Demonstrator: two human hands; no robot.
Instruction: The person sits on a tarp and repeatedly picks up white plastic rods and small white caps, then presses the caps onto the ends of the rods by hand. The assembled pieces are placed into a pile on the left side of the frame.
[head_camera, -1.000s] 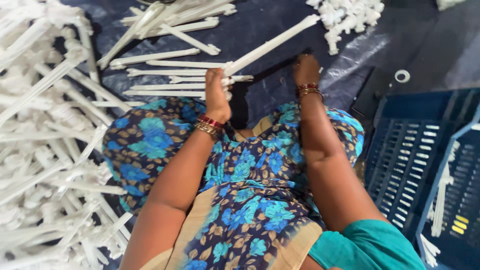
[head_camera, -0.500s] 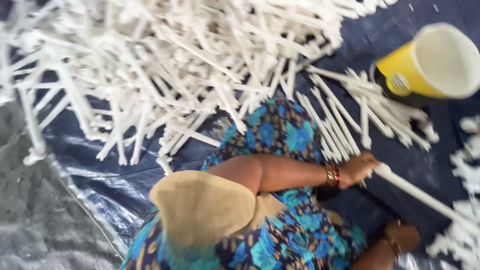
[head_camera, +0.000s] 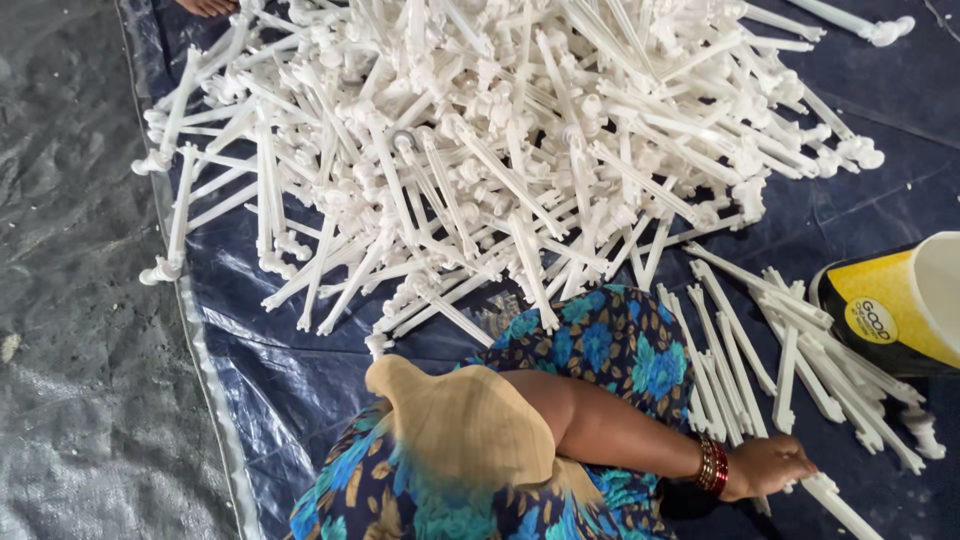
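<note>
White plastic rod (head_camera: 835, 497) is lying under a bangled left hand (head_camera: 768, 467), fingers closing on it (beside a yellow bucket (head_camera: 893, 310)); a large rod pile (head_camera: 500, 140) is sitting behind.

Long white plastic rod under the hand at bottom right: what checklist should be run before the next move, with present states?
1. Left hand touches the long white plastic rod: ok.
2. Fingers closed around that rod: cannot tell.
3. Right hand in view: not ok.
4. Loose row of white plastic rods lies beside the left hand: ok.
5. Yellow plastic tub stands apart from the hand: ok.
</note>
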